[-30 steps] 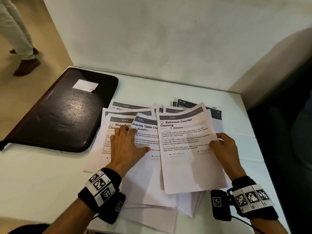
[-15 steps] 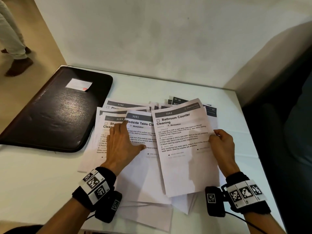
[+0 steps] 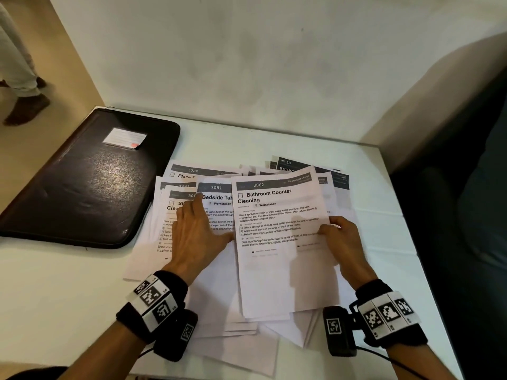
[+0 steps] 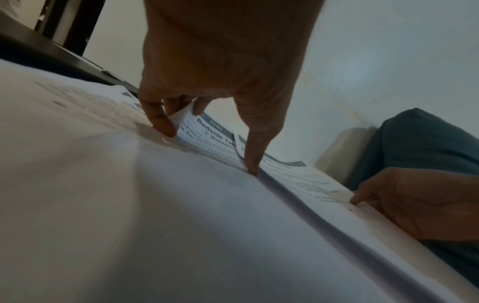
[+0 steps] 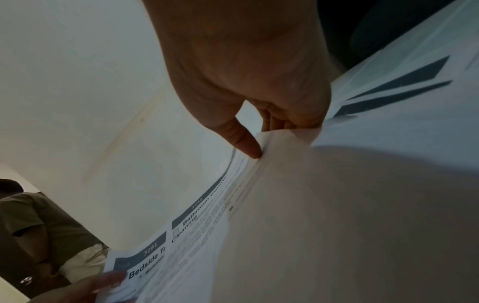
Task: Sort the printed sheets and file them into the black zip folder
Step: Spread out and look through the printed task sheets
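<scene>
1. Little has shifted since a second ago: the left hand [image 3: 196, 237] has edged up the Bedside Table sheet [image 3: 219, 204], its index finger now at the title, while the right hand [image 3: 341, 242] keeps its hold.
2. Left hand: fingers spread and nearly straight, pressing that sheet flat; the wrist view shows its left edge lifted against the fingertips.
3. Right hand: thumb on top, fingers curled beneath, pinching the right edge of the Bathroom Counter Cleaning sheet [image 3: 279, 242], which overlaps the Bedside Table sheet.
4. Both sheets lie on the loose printed sheets [image 3: 192, 172] fanned over the table [image 3: 55, 283] centre.
5. Black zip folder [image 3: 87, 182], closed, fills the far-left corner, its right edge just beside the papers.
6. A bystander's legs [image 3: 19, 78] stand beyond the left edge.
</scene>
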